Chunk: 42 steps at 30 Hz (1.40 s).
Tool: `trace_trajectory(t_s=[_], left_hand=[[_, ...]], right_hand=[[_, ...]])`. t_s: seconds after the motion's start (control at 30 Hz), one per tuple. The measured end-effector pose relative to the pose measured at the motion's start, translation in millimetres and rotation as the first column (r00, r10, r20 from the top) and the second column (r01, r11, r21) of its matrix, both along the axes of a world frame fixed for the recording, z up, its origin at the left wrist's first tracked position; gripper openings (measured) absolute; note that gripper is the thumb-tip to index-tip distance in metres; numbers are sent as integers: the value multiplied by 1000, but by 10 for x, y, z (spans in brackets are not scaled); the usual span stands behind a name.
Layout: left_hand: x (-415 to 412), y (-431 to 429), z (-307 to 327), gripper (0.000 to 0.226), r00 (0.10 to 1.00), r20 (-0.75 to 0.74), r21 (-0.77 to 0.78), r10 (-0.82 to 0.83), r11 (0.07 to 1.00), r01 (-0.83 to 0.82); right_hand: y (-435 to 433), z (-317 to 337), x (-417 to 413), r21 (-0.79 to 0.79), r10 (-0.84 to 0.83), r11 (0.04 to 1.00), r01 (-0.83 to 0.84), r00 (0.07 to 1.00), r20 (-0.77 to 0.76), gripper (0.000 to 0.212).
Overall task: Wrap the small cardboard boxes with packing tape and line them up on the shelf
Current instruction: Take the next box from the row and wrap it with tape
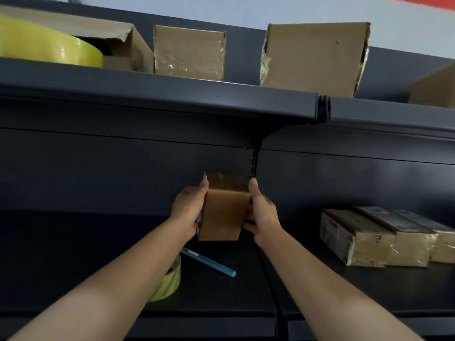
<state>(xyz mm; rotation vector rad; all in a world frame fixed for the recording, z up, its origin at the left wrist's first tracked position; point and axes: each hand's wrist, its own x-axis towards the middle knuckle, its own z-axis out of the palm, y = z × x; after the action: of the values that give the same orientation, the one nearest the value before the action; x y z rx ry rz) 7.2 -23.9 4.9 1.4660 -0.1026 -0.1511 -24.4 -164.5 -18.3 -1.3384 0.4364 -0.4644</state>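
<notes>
Both hands, left hand (188,205) and right hand (262,212), grip a small box (222,212) by its sides above the lower shelf (73,254), long axis upright; the taped boxes (376,238) lie rightward, seemingly nearer the right hand.

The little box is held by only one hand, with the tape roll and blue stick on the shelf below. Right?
No. The head view shows both hands holding the little box: left hand on one side, right hand on the other. The tape roll and blue stick do lie on the shelf below.
</notes>
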Motion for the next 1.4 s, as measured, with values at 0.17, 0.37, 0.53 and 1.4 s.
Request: trace_trajectory(t_s=[0.17,0.37,0.53,1.4], left_hand=[[71,231,-17,13,1000,-4,-70,-10,997,9],[173,448,-36,16,999,16,-81,36,996,-35],[252,605,-70,9,972,145,-61,184,982,-177],[372,1484,-232,27,977,104,-178,188,970,-168]], right_hand=[[195,45,70,42,54,998,-55,998,27,21],[384,78,144,48,74,996,-75,997,34,10],[486,21,261,68,133,988,-137,989,58,26],[1074,36,408,-56,192,979,-195,980,-61,31]])
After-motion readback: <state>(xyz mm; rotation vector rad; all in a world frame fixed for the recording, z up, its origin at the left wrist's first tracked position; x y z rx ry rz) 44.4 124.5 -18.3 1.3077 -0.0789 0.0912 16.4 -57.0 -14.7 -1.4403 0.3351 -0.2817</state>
